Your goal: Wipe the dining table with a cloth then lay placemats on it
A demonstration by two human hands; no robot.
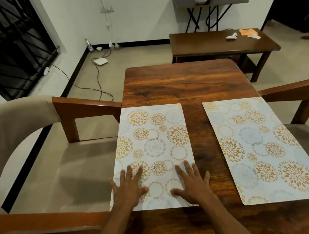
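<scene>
On the dining table (180,78): two placemats, right placemat (265,147) lying flat, left placemat (153,142) overhanging the left edge. Left hand (128,189) and right hand (192,184) pressed flat on it, fingers spread, gripping nothing. Looks thin, light, floppy, likely slides; pinch a corner to shift.

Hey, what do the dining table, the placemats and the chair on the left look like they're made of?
The dining table looks like dark stained wood or a wood-grain laminate with a slight sheen; bold grain streaks show. The placemats seem a thin, stiff sheet, maybe vinyl or coated paper: they lie flat with crisp edges and a printed floral pattern. The chair has polished wooden arms and beige padded upholstery, probably fabric.
</scene>
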